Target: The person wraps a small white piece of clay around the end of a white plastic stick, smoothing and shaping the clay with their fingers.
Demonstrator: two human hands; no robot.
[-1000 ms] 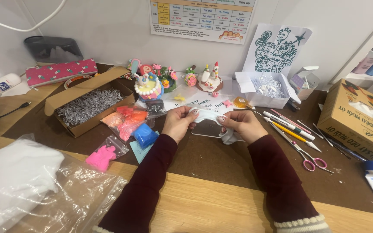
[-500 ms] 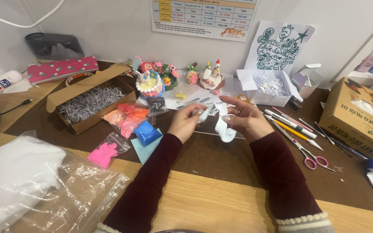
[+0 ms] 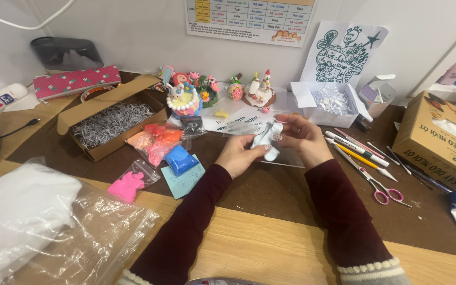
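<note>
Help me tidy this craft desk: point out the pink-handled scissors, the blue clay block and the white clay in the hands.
Pink-handled scissors (image 3: 377, 186), head view, on the blades' pivot.
Blue clay block (image 3: 181, 160), head view, on its top face.
White clay (image 3: 266, 138), head view, on its middle, between both hands.

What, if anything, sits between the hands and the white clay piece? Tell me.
Nothing visible does. The left hand and right hand both already hold the white clay piece, lifted above the brown mat. The scissors and blue clay block lie off to the sides.
</note>
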